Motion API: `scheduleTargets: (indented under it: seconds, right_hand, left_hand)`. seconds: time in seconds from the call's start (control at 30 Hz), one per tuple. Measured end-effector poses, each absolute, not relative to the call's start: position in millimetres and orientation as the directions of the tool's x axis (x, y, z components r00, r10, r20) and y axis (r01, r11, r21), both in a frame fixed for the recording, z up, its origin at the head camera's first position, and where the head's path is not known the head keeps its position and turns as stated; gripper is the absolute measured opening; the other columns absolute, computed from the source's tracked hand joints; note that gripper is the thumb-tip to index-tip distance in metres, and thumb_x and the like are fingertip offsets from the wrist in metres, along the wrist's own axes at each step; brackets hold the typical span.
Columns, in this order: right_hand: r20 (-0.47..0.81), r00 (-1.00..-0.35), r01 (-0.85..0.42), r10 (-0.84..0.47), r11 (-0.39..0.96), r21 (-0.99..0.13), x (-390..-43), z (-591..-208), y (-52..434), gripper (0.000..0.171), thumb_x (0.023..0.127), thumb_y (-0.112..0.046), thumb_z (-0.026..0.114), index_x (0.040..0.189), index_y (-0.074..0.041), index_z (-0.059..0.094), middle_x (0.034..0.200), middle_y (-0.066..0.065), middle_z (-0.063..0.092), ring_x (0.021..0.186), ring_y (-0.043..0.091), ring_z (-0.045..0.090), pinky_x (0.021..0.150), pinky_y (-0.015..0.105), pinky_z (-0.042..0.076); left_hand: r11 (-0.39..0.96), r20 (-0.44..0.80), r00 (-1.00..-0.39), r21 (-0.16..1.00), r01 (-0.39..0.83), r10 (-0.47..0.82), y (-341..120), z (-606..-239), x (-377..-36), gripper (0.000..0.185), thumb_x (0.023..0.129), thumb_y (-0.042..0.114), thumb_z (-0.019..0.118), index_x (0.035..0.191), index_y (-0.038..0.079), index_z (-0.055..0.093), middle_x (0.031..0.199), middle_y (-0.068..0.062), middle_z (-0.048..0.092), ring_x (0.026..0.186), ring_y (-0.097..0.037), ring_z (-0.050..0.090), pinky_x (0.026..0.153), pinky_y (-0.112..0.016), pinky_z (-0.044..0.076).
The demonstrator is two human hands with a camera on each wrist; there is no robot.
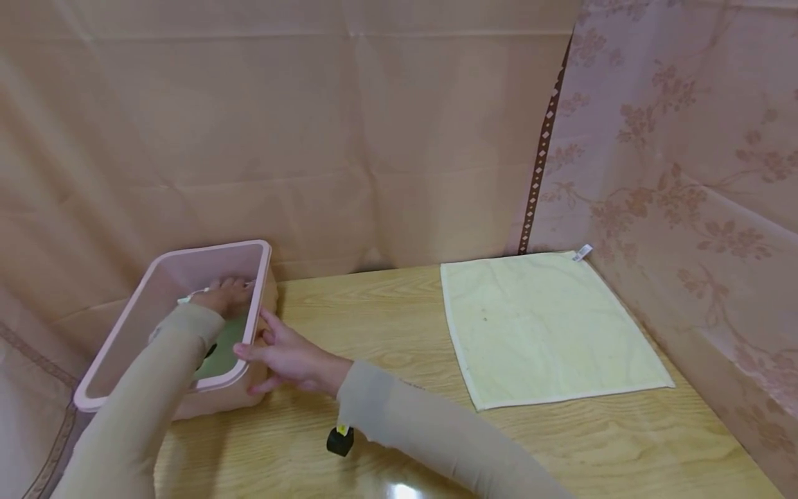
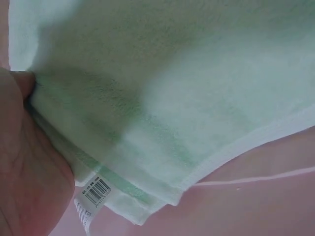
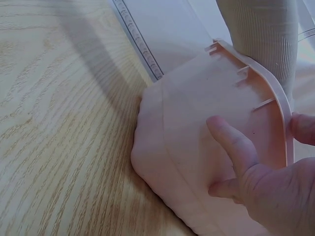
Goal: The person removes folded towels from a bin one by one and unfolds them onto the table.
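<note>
Head view: gripped green towel with left hand, bin with right hand, and probably needed steady bracing.

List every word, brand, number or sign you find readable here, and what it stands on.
No words or numbers are legible.
White tag on the green towel: barcode recognizable, print too blurred.
Small tag on the yellow towel: too small.
Yellow sticker by the black block: too small.
</note>
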State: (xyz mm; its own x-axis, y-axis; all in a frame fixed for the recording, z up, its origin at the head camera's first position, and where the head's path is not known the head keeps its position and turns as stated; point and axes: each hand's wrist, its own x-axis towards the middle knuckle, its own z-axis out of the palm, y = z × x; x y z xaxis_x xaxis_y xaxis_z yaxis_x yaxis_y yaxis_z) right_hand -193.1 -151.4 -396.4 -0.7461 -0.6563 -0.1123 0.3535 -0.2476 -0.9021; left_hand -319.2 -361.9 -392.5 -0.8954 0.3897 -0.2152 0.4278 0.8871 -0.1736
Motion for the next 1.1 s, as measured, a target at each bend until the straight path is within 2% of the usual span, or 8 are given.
scheduleTargets:
  seconds: [0.1,0.33,0.53,0.63,0.77,0.93,1.1]
  right_hand:
    - [-0.111,-0.748,0.350,-0.654,-0.247,-0.904,-193,-396,-152,0.072,0.102,-0.008,0.061,0.160,-0.034,0.027,0.135,0.004,0.051,0.118,0.033,0.059,0.072,0.060,0.057]
    - [-0.112,-0.738,0.347,-0.665,-0.231,-0.909,-194,-396,-152,0.070,0.102,-0.007,0.061,0.158,-0.034,0.029,0.126,0.003,0.054,0.116,0.030,0.059,0.073,0.061,0.057]
    - [-0.116,-0.738,0.352,-0.665,-0.232,-0.907,-195,-397,-153,0.067,0.102,-0.008,0.061,0.154,-0.039,0.033,0.123,0.001,0.055,0.118,0.029,0.058,0.076,0.064,0.055]
    - [-0.125,-0.744,0.357,-0.656,-0.232,-0.905,-195,-396,-154,0.067,0.102,-0.008,0.061,0.155,-0.039,0.034,0.126,0.000,0.055,0.119,0.029,0.058,0.078,0.066,0.054]
    - [-0.131,-0.750,0.362,-0.648,-0.237,-0.902,-195,-395,-154,0.067,0.102,-0.009,0.061,0.156,-0.039,0.034,0.135,0.002,0.053,0.121,0.029,0.058,0.081,0.068,0.052]
    - [-0.114,-0.752,0.340,-0.650,-0.234,-0.911,-195,-396,-155,0.065,0.103,-0.010,0.060,0.156,-0.038,0.034,0.129,0.002,0.054,0.122,0.031,0.057,0.080,0.067,0.052]
    - [-0.104,-0.750,0.304,-0.653,-0.202,-0.931,-194,-397,-156,0.064,0.104,-0.014,0.060,0.156,-0.038,0.032,0.128,0.000,0.054,0.115,0.020,0.056,0.079,0.067,0.053]
  left_hand:
    - [0.870,-0.166,-0.886,-0.180,0.459,0.434,-364,-394,-324,0.036,0.099,0.017,0.048,0.125,-0.007,0.053,0.109,-0.033,0.056,0.105,-0.052,0.054,0.089,-0.065,0.044]
    - [0.892,-0.088,-0.897,-0.100,0.441,0.434,-366,-392,-332,0.035,0.103,0.019,0.045,0.127,-0.006,0.052,0.122,-0.036,0.056,0.115,-0.056,0.051,0.091,-0.068,0.039]
    - [0.903,0.003,-0.906,-0.076,0.423,0.424,-370,-394,-338,0.022,0.103,0.020,0.043,0.109,0.000,0.051,0.110,-0.031,0.057,0.107,-0.055,0.053,0.084,-0.066,0.039]
    - [0.899,0.030,-0.901,-0.083,0.429,0.433,-370,-392,-339,0.020,0.103,0.020,0.044,0.106,0.001,0.049,0.105,-0.029,0.057,0.103,-0.054,0.053,0.083,-0.066,0.039]
    - [0.902,0.048,-0.903,-0.084,0.422,0.427,-367,-384,-337,0.021,0.105,0.021,0.043,0.108,0.002,0.049,0.105,-0.030,0.055,0.103,-0.054,0.052,0.083,-0.065,0.038]
    - [0.908,0.100,-0.903,-0.096,0.409,0.417,-364,-372,-334,0.024,0.107,0.023,0.042,0.112,0.000,0.051,0.110,-0.033,0.055,0.110,-0.055,0.050,0.089,-0.068,0.036]
    - [0.892,0.201,-0.870,-0.141,0.429,0.450,-363,-355,-328,0.026,0.108,0.023,0.045,0.117,0.000,0.052,0.106,-0.031,0.059,0.105,-0.053,0.054,0.083,-0.064,0.040]
